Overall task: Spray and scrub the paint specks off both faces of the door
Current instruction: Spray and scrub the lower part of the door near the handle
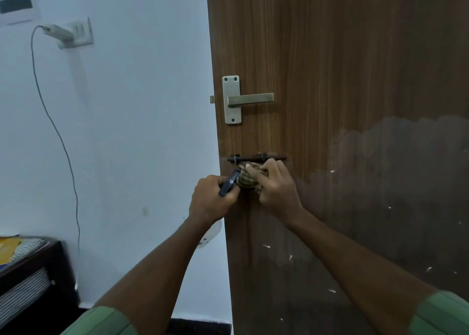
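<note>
A: Report the position of the work surface.

B: The door (355, 68) stands open in front of me, its brown wood-grain face toward me and its edge against the pale blue wall (142, 106). White paint specks (332, 171) are scattered over the lower part of the face, where a darker patch spreads.

A: Report the grip of each hand.

B: My left hand (210, 202) is curled tight around a dark spray nozzle (229, 184), which points up toward the cloth. The pale bottle body (210, 235) shows below my wrist. My right hand (275, 186) holds a bunched, patterned cloth (247, 178) and presses it to the door just under the dark slide bolt (256, 158). The 2 hands are almost touching.

A: Other fittings?

B: 1 metal lever handle (250, 99) sits above the bolt. On the wall, a charger (57, 31) is plugged into a socket, its cable (54, 126) hanging down.
</note>
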`<state>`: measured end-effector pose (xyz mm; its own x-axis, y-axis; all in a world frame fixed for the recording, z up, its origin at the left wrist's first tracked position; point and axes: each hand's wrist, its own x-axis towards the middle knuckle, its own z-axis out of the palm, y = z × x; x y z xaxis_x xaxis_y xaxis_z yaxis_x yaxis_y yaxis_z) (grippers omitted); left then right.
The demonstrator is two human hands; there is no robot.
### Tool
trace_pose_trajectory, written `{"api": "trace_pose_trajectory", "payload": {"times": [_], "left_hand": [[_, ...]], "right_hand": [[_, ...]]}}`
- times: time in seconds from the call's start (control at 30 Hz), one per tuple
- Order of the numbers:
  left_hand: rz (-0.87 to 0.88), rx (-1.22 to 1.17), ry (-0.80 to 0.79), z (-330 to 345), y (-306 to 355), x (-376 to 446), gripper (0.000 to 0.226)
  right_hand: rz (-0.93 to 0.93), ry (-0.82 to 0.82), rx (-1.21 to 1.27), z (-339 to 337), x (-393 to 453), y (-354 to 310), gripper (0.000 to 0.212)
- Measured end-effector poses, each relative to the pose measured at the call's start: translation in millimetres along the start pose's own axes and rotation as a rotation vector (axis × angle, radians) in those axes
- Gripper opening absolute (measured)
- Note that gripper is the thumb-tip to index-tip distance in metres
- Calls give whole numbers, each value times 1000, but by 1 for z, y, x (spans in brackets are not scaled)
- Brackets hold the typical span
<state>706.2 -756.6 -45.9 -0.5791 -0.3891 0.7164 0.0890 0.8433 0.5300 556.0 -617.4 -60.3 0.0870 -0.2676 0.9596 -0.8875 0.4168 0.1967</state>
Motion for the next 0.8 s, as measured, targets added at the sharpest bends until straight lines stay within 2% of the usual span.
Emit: {"api": "trace_pose_trajectory", "payload": {"times": [0.13,0.23,0.3,0.43,0.63,0.73,0.8], "left_hand": [[-32,-67,2,1,0,-1,36],[-58,-142,24,4,8,-4,32],[-66,-181,47,5,14,-5,33],[-57,-209,120,2,21,-4,35],[-50,-192,250,-12,30,0,44],[-55,-164,244,-18,35,4,40],[-44,-147,188,-18,42,8,34]], "right_hand": [[-113,-192,30,-5,-31,-1,39],[10,-216,144,-14,-31,-3,34],[168,-197,300,-17,-24,-5,43],[504,-277,730,-33,-4,-12,60],[1063,-340,1564,-71,24,-3,47],[1144,-298,1968,-72,41,5,51],[1171,-203,2099,-71,58,8,55]]}}
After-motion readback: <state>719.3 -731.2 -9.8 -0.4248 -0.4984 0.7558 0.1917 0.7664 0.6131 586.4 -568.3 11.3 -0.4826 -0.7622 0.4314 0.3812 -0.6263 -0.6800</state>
